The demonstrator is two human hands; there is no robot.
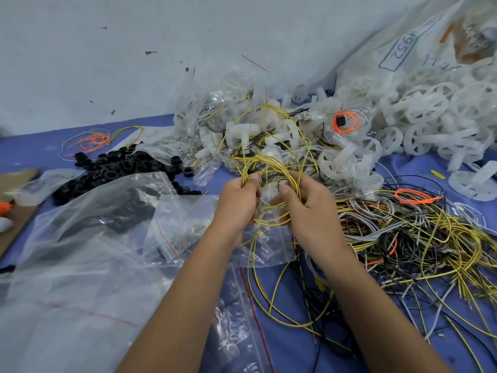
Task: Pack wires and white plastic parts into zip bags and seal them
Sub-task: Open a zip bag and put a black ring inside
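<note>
Coiling underway, left to right:

Far left: brown cardboard sheet [16,200], then heap of small black plastic rings [118,165] on blue table cover [290,332]. Large clear plastic bag [80,265] slumped in front.

Left of centre: small clear zip bag with red seal line [188,227] lying flat, mouth state unclear. Partly under both hands.

Centre: left hand [238,200] and right hand [306,204] both clamped, fingers curled, on coil of thin yellow wire [271,184], held above zip bag. Loose tails hanging down toward table.

Behind: pile of filled clear bags and white plastic wheel-shaped parts [419,125]. Right: tangled heap of yellow, black, grey and orange wires [430,238].

Risks, judged:
- Coil springing open on release of either grip; stiff wire, no tie visible.
- Hanging tails snagging tangled heap just beside, dragging extra strands along.
- Tails left across seal line blocking zip closure.
</note>
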